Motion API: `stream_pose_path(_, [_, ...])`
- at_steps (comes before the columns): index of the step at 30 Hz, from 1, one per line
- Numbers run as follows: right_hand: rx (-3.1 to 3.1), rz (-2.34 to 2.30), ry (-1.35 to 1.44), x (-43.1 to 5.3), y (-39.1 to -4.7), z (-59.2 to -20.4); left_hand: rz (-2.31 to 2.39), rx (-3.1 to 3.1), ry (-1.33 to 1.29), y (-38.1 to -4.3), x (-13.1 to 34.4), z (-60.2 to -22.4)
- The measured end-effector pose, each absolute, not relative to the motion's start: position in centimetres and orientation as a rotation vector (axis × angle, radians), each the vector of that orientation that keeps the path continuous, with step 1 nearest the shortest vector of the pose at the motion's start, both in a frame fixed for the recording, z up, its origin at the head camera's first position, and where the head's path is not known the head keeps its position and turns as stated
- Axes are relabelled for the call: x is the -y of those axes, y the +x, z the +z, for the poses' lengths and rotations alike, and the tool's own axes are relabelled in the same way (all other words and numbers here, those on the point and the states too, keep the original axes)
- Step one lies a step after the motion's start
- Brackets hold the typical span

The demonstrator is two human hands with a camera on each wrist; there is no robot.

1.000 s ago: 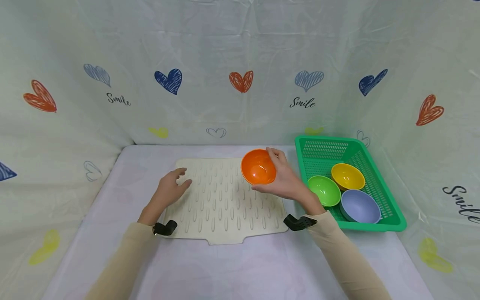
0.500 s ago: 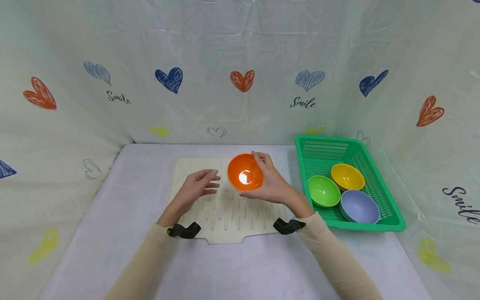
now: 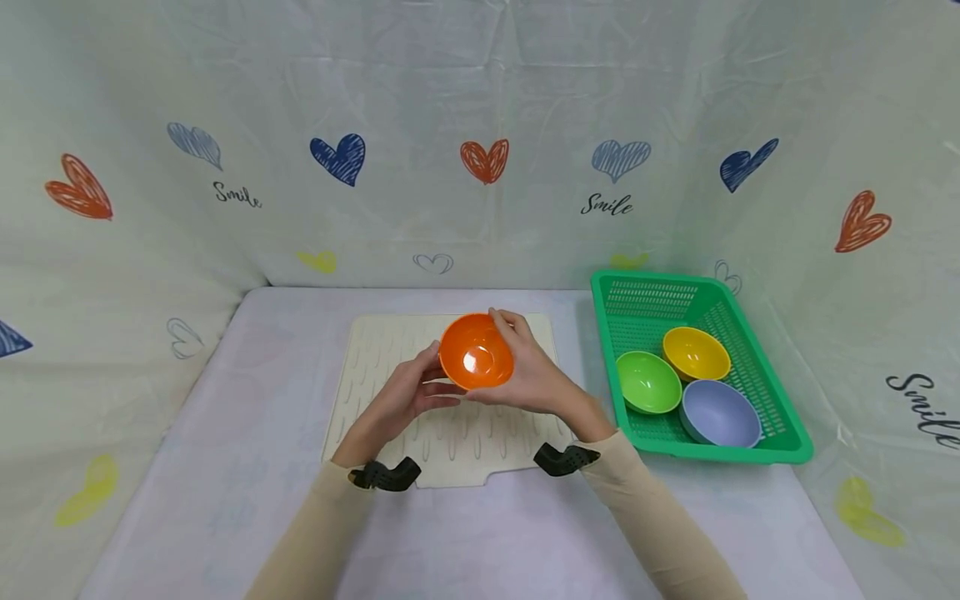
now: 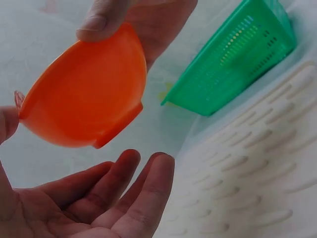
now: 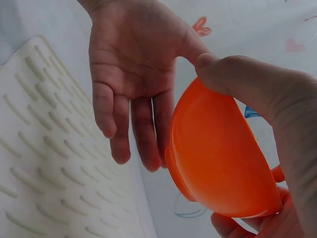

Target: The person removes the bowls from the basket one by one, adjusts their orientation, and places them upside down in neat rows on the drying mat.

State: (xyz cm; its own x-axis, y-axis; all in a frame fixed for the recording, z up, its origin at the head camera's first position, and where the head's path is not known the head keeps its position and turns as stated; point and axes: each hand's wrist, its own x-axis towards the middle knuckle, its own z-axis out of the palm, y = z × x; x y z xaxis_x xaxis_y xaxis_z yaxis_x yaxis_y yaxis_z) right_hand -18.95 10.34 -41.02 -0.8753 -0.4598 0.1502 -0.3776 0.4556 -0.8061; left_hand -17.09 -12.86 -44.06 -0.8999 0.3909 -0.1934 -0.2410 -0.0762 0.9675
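Note:
Held up over a cream ribbed mat [image 3: 465,450], the orange bowl [image 3: 476,352] is tilted with its inside toward the head camera. My right hand [image 3: 534,375] grips its right side, thumb and fingers spread across the rim. On the other side is my left hand [image 3: 408,392], its thumb at the bowl's rim. The left wrist view shows the left fingers [image 4: 148,193] extended beneath the bowl, apart from its wall. From the right wrist, the bowl [image 5: 218,153] shows its outer wall and foot beside the left palm [image 5: 133,59].
A green basket [image 3: 750,454] stands at the right of the table. Inside it sit a light green bowl [image 3: 648,383], a yellow bowl [image 3: 696,353] and a lavender bowl [image 3: 720,414]. A curtain [image 3: 405,83] printed with hearts rises behind the table.
The right hand has carried the orange bowl left and slightly nearer. My left hand has moved right to meet it, its thumb now at the rim. The basket and its bowls stay put.

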Motion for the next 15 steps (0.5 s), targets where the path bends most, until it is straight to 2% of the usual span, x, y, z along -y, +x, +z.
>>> stream_pose_path(15, [-2.594, -1.388, -0.803, -9.92, -18.67, -41.13, 2.074, -1.700, 0.231, -16.59, 13.11, -44.32])
